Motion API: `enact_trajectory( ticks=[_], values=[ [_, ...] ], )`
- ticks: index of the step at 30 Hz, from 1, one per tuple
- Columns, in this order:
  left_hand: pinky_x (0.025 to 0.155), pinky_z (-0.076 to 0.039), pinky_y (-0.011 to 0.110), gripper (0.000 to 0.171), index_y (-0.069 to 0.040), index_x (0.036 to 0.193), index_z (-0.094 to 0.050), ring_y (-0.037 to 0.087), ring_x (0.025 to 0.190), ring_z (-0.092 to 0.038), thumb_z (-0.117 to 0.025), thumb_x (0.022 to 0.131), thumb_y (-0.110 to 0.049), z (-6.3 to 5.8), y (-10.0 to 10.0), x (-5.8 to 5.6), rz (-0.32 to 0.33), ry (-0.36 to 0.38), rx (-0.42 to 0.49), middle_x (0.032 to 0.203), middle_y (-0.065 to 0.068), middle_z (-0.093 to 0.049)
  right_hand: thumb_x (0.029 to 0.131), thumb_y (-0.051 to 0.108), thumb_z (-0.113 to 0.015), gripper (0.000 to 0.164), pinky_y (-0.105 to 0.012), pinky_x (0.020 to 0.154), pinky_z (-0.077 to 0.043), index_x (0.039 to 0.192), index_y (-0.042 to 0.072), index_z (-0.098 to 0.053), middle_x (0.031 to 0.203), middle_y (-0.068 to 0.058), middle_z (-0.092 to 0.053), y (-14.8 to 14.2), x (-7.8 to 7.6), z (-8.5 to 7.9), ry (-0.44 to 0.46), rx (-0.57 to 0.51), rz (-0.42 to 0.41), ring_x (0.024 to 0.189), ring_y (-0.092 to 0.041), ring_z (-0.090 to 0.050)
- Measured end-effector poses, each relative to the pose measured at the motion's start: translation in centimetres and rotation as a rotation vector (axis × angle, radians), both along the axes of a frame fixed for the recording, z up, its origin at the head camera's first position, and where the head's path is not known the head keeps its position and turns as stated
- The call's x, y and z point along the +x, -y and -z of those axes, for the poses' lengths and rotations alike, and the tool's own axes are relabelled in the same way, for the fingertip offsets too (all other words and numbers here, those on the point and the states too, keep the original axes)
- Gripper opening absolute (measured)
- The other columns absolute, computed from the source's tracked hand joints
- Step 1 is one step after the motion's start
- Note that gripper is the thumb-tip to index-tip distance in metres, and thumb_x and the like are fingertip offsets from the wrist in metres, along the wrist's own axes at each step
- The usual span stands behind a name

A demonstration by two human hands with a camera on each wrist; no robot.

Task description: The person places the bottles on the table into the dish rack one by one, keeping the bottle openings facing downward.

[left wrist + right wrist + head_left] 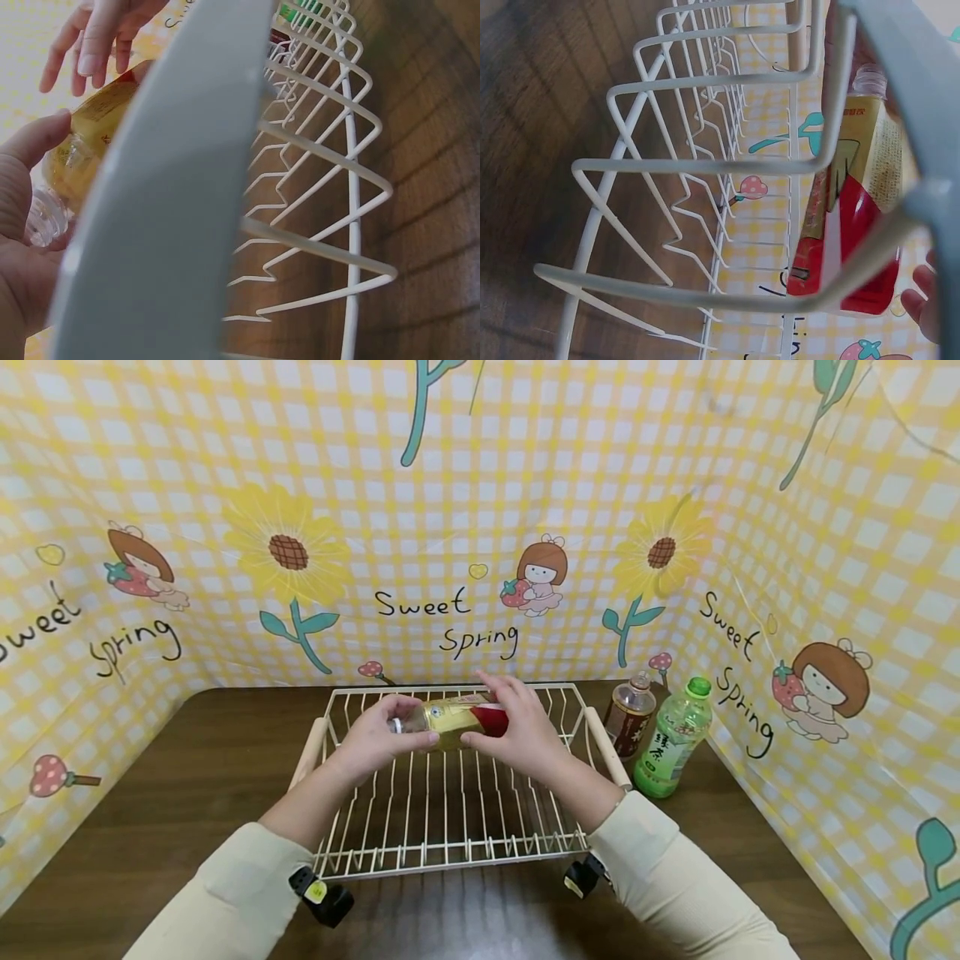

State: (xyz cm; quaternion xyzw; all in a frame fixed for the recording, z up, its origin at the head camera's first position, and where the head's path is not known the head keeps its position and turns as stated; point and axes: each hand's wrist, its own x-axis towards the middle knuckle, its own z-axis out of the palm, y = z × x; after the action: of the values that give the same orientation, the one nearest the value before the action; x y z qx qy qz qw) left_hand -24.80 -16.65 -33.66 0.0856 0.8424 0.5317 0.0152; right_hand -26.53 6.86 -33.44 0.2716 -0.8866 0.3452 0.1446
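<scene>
Head view: clear plastic bottle with yellow-and-red label (453, 720) held sideways above cream wire rack (450, 865). Left hand (375, 735) grips neck end, likely to keep bottle flat.
Left wrist view: right hand (109, 34) loose, fingers straight, look off bottle.
Right wrist view: right fingertips (915, 300) near red bottom, maybe guarding it.

From here I see a green bottle (672, 743) beside a brown-labelled bottle (628, 720) — both upright on the tabletop (210, 768) — checked cloth (450, 518) behind.

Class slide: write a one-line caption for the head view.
Over a wire rack, the left hand holds a bottle sideways, the right hand by its red end.
</scene>
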Motion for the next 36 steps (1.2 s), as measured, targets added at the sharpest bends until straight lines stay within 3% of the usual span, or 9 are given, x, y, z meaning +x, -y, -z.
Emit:
enact_trajectory(
  ticks=[6,13,18,26,31,36],
  values=[
    [0.093,-0.045,0.035,0.066,0.000,0.138,-0.043,0.030,0.120,-0.047,-0.075,0.086,-0.024,0.1,0.0,-0.1,-0.069,-0.003,0.053,0.134,0.019,-0.048,0.080,0.031,-0.081,0.084,-0.047,0.101,-0.047,0.150,0.017,-0.037,0.140,-0.010,-0.049,0.1,-0.3,0.3,0.040,-0.180,0.051,0.128,-0.028,-0.046],
    [0.090,-0.048,0.023,0.065,0.003,0.138,-0.039,0.028,0.119,-0.049,-0.074,0.086,-0.017,0.2,-0.2,-0.4,-0.157,-0.017,0.193,0.135,0.019,-0.045,0.082,0.028,-0.079,0.083,-0.049,0.114,-0.036,0.150,0.012,-0.034,0.149,-0.015,-0.037,0.1,-0.4,0.3,0.206,-0.390,0.097,0.136,-0.033,-0.039],
    [0.085,-0.048,0.016,0.065,0.001,0.138,-0.037,0.026,0.118,-0.049,-0.073,0.086,-0.015,0.3,-0.3,-0.4,-0.178,-0.057,0.239,0.133,0.017,-0.045,0.085,0.029,-0.075,0.085,-0.051,0.114,-0.035,0.153,0.011,-0.028,0.155,-0.015,-0.033,0.3,-0.8,0.4,0.343,-0.453,0.100,0.140,-0.035,-0.037],
    [0.087,-0.051,0.019,0.067,-0.003,0.141,-0.036,0.029,0.120,-0.052,-0.073,0.087,-0.015,0.4,-0.4,-0.3,-0.127,-0.090,0.241,0.136,0.018,-0.045,0.086,0.023,-0.073,0.088,-0.053,0.104,-0.045,0.156,0.016,-0.020,0.151,-0.024,-0.037,1.1,-0.9,0.4,0.499,-0.579,0.067,0.134,-0.042,-0.045],
    [0.083,-0.049,0.025,0.073,-0.011,0.148,-0.034,0.027,0.115,-0.052,-0.074,0.087,-0.018,0.5,-0.5,-0.2,-0.071,-0.098,0.154,0.135,0.018,-0.048,0.086,0.015,-0.072,0.093,-0.049,0.103,-0.048,0.158,0.014,-0.012,0.143,-0.022,-0.048,1.7,-0.8,0.3,0.507,-0.673,0.017,0.130,-0.039,-0.052],
    [0.080,-0.047,0.025,0.076,-0.009,0.149,-0.035,0.022,0.101,-0.052,-0.076,0.085,-0.014,0.8,-0.9,-0.1,-0.020,-0.145,0.083,0.124,0.019,-0.051,0.087,0.010,-0.069,0.097,-0.047,0.106,-0.045,0.158,0.011,-0.004,0.141,-0.022,-0.051,2.2,-0.8,0.3,0.510,-0.757,-0.026,0.129,-0.036,-0.053]
  ],
)
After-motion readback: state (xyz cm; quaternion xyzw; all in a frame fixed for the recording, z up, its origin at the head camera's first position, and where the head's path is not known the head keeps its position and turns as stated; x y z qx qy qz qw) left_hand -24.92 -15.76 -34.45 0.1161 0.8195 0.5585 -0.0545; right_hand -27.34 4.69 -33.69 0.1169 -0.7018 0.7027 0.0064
